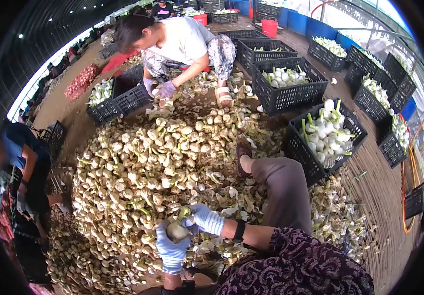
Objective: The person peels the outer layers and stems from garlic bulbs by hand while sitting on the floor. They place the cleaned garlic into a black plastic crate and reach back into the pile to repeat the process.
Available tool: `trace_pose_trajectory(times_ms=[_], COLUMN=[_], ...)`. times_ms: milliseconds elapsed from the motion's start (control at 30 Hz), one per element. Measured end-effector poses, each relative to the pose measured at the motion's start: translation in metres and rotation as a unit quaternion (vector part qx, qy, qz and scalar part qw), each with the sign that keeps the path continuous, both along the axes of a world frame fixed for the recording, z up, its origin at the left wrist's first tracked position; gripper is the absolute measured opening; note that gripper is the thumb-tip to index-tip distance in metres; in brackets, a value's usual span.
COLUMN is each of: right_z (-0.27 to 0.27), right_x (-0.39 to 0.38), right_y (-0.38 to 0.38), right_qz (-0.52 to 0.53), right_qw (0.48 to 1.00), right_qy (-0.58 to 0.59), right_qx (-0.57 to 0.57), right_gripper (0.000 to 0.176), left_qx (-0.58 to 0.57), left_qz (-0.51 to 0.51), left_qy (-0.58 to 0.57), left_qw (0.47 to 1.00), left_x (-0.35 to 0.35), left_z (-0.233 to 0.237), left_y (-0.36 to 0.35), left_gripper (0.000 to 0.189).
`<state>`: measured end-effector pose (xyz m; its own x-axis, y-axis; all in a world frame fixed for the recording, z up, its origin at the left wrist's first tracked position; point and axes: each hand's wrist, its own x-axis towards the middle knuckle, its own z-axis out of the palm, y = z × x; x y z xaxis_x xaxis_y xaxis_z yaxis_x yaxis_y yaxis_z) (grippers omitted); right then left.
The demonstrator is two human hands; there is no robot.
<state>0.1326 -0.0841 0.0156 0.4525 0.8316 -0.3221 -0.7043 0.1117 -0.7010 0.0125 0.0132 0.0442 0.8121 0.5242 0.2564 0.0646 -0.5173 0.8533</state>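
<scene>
A garlic bulb (pixel 176 231) with a short green stem is held between my two gloved hands, low in the middle of the view. My left hand (pixel 171 250), in a blue-and-white striped glove, wraps round the bulb from below and the left. From the right, my right hand (pixel 203 220) in a matching glove grips the bulb near its stem. Around and beyond both hands spreads a large heap of unpeeled garlic (pixel 138 172) with dry skins. Peeled white garlic (pixel 327 132) fills a black crate (pixel 315 167) to the right of my knee.
Across the heap a co-worker in a white shirt (pixel 182 39) bends over garlic with gloved hands. More black crates (pixel 288 98) stand at the right and back. Another person (pixel 23 152) is at the left. A red bucket (pixel 269 28) and blue barrels (pixel 310 27) stand behind.
</scene>
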Motion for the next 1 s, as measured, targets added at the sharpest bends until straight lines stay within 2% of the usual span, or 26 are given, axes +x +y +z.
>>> trace_pose_trajectory(times_ms=[33, 67, 100, 133, 167, 233, 267, 300, 367, 400, 433, 467, 500, 533, 567, 633, 667, 700, 800, 933, 1000], right_z=[0.001, 0.002, 0.002, -0.002, -0.008, -0.020, -0.020, -0.020, -0.015, -0.010, -0.005, 0.009, 0.017, 0.000, -0.003, -0.005, 0.012, 0.010, -0.001, -0.016, -0.011], right_x=[0.003, 0.006, 0.006, 0.006, 0.007, 0.010, 0.010, 0.011, 0.014, 0.010, 0.009, 0.010, 0.011, 0.008, 0.003, -0.004, -0.003, -0.004, -0.002, -0.005, -0.003], right_y=[-0.001, -0.001, -0.001, -0.001, 0.001, 0.004, 0.002, -0.001, -0.004, -0.003, -0.004, -0.006, -0.006, 0.000, 0.004, 0.012, 0.009, 0.009, 0.009, 0.013, 0.012], right_qz=[0.000, 0.015, 0.031, 0.025, 0.029, -0.002, -0.006, -0.003, -0.029, -0.044, -0.043, 0.021, 0.085, 0.062, 0.065, -0.032, -0.015, -0.011, 0.015, 0.001, -0.002], right_qw=[1.000, 0.998, 0.990, 0.987, 0.988, 0.922, 0.901, 0.901, 0.834, 0.856, 0.857, 0.922, 0.963, 0.962, 0.962, 0.970, 0.983, 0.983, 0.999, 0.995, 0.989], right_qy=[0.002, -0.066, -0.133, -0.156, -0.155, -0.386, -0.433, -0.432, -0.552, -0.514, -0.512, -0.387, -0.253, -0.265, -0.264, -0.234, -0.168, -0.168, -0.041, -0.103, -0.142], right_qx=[0.003, -0.020, -0.042, -0.009, -0.006, 0.026, 0.036, 0.038, 0.003, 0.032, 0.033, -0.007, -0.047, -0.038, -0.038, -0.059, -0.072, -0.072, -0.028, 0.012, 0.045], right_gripper=[0.018, 0.020, 0.022, 0.027, 0.027, 0.030, 0.037, 0.037, 0.044, 0.045, 0.045, 0.044, 0.044, 0.040, 0.040, 0.034, 0.032, 0.032, 0.022, 0.019, 0.017], left_qx=[-0.143, -0.199, -0.196, -0.349, -0.492, -0.575, -0.619, -0.661, -0.657, -0.655, -0.654, -0.613, -0.570, -0.480, -0.377, -0.284, -0.299, -0.299, -0.277, -0.215, -0.339], left_qz=[0.010, 0.000, 0.003, -0.015, -0.033, -0.066, -0.072, -0.077, -0.083, -0.093, -0.090, -0.077, -0.064, -0.070, -0.029, -0.004, 0.004, 0.008, 0.020, 0.022, 0.039], left_qy=[-0.021, -0.048, -0.046, -0.082, -0.118, -0.151, -0.140, -0.129, -0.129, -0.127, -0.126, -0.129, -0.132, -0.099, -0.071, -0.042, -0.034, -0.035, -0.049, -0.034, -0.015], left_qw=[0.989, 0.979, 0.979, 0.933, 0.862, 0.802, 0.770, 0.735, 0.738, 0.740, 0.740, 0.775, 0.808, 0.869, 0.923, 0.958, 0.954, 0.953, 0.959, 0.976, 0.940], left_x=[0.001, -0.001, -0.002, -0.004, -0.005, -0.006, -0.008, -0.010, -0.010, -0.009, -0.010, -0.008, -0.007, -0.007, -0.008, -0.005, -0.004, -0.005, -0.008, -0.011, -0.014], left_z=[0.003, -0.002, -0.009, -0.018, -0.019, -0.019, -0.021, -0.021, -0.018, -0.016, -0.020, -0.023, -0.024, -0.024, -0.022, -0.013, -0.006, -0.007, -0.015, -0.006, -0.001], left_y=[-0.001, 0.003, 0.007, 0.012, 0.013, 0.011, 0.014, 0.016, 0.017, 0.017, 0.018, 0.019, 0.019, 0.017, 0.012, 0.005, 0.002, 0.003, 0.006, 0.009, 0.010], left_gripper=[0.059, 0.063, 0.063, 0.064, 0.064, 0.064, 0.058, 0.052, 0.051, 0.050, 0.050, 0.052, 0.055, 0.056, 0.054, 0.053, 0.053, 0.053, 0.057, 0.058, 0.050])
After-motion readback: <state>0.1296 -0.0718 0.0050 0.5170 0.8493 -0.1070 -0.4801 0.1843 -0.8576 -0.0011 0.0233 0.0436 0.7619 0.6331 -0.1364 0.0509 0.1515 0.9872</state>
